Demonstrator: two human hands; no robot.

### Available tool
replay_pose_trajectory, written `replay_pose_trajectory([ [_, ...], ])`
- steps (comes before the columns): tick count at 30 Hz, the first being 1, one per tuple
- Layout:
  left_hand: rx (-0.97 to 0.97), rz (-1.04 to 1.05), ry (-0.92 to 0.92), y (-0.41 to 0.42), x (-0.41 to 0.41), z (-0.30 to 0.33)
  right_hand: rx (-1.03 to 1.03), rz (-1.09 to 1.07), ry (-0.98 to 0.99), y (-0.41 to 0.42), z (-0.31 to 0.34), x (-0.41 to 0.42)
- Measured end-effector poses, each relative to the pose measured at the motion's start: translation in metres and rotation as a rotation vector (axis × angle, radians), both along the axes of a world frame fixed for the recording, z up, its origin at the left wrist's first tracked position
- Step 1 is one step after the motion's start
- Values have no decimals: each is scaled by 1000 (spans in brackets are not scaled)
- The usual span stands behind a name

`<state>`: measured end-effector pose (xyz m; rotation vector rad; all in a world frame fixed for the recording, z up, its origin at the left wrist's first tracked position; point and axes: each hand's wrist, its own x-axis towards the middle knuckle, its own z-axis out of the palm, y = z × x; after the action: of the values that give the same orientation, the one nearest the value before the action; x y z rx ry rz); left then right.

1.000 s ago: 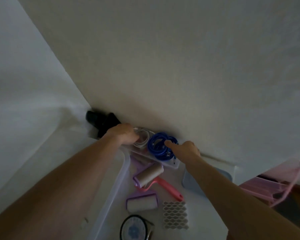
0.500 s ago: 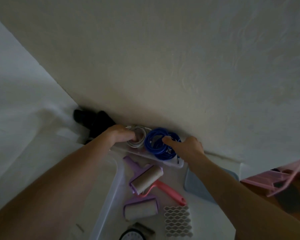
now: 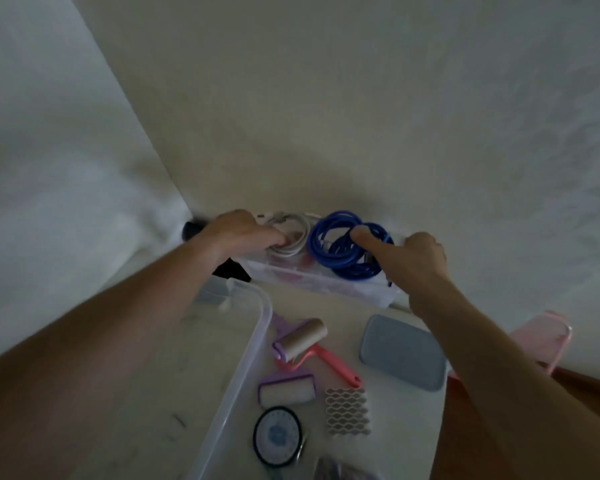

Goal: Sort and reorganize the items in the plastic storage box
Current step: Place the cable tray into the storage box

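A small see-through plastic tray (image 3: 326,284) sits against the wall, holding a smooth white cord (image 3: 291,233) and a shiny blue cord (image 3: 343,251) — both rolled in round loops. The left hand (image 3: 238,232) curls its grip on the tray's left end, the right hand (image 3: 420,258) on the right end, thumb on the blue cord. Below the tray lies the big clear storage box (image 3: 246,358) — its rim is rounded.

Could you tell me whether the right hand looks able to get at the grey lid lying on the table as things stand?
Probably yes. The grey lid lies bare beside the right forearm, with nothing on it; the right hand would first have to let go of the small clear tray.
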<state>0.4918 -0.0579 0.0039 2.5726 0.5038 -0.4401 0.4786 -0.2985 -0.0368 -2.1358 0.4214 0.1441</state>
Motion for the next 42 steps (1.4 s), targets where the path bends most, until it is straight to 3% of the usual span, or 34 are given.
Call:
replay_pose_trajectory([
  [6, -25, 143, -135, 31, -86, 69, 12, 152, -124, 20, 87, -42],
  [11, -75, 370, -203, 97, -192, 90, 42, 456, -131, 86, 121, -73],
  [16, -91, 608, -192, 154, -301, 66, 3, 822, -53, 182, 102, -104],
  [21, -145, 782, -46, 168, -372, -2, -135, 1065, 45, 267, 37, -129],
  [23, -131, 791, -4, 163, -383, -33, -226, 1152, 82, 287, 9, -134],
  [27, 240, 661, -24, 152, -375, -68, -338, 1226, 154, 301, -45, -128],
  [30, 387, 599, 4, 147, -357, -86, -358, 1228, 156, 302, -71, -116],
  [42, -10, 781, 219, 143, -334, -171, -582, 1448, 16, 307, -117, -85],
])
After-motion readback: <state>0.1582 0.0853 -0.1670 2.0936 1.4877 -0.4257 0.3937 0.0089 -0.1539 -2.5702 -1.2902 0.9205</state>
